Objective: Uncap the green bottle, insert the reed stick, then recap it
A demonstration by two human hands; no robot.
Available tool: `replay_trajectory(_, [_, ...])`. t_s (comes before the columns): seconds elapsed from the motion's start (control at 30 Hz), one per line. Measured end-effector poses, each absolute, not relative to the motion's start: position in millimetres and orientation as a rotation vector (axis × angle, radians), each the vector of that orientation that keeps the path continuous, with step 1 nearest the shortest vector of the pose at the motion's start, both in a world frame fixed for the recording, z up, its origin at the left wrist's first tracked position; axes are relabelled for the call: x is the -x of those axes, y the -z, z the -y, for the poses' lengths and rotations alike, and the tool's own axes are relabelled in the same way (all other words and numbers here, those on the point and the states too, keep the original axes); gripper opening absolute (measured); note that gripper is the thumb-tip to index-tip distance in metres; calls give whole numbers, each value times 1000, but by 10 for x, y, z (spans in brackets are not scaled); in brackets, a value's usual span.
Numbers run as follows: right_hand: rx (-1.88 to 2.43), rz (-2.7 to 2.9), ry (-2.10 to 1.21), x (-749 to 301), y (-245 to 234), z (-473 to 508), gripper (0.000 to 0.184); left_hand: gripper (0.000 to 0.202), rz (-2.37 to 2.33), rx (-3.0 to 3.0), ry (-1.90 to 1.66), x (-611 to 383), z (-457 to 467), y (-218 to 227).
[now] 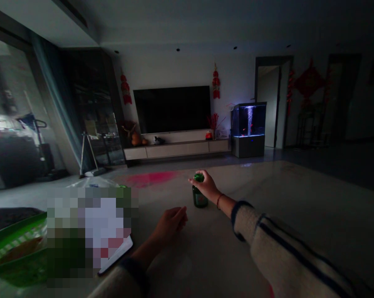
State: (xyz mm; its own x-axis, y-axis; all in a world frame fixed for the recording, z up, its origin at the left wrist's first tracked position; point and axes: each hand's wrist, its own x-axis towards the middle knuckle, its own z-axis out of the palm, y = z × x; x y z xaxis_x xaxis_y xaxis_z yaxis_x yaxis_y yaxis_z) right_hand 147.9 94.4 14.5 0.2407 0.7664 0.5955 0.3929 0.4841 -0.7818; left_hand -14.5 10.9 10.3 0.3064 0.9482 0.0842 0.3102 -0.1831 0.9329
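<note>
**R hand** (207, 186) is cupped over the **cap** (198, 177) of a **green glass btl** (200, 198), fingers curled down around the top: looks like a grasp, though how firm can't be told from this view. The btl stands upright on a **pale stone tabletop** (267, 198), ahead of the person and just right of centre, w/ its lower body showing below the hand. **L hand** (171, 223) is empty, fingers loosely curled, released, just near the btl but not touching it. A **thin red bracelet** (218, 201) sits on the R wrist, above a **cream knit sleeve** (286, 244) w/ navy stripes. Far left of the table: a **green plastic basket** (10, 248) and a **pixelated patch** (87, 231), what's under it can't be told. Beyond the table, a dim room w/ a **wall-mounted TV** (172, 109) and a **lit fish tank** (248, 124). 2 hands only in view.
</note>
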Motion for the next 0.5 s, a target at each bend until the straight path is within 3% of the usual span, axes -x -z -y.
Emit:
replay_trajectory(0.2, [1126, 1361, -461, -1459, -35, -936, 36, 46, -1181, -1713, -889, 142, -85, -123])
replay_trajectory(0.5, [1078, 1335, -376, -1478, -29, -881, 24, 50, -1170, -1677, -898, 147, -109, -72])
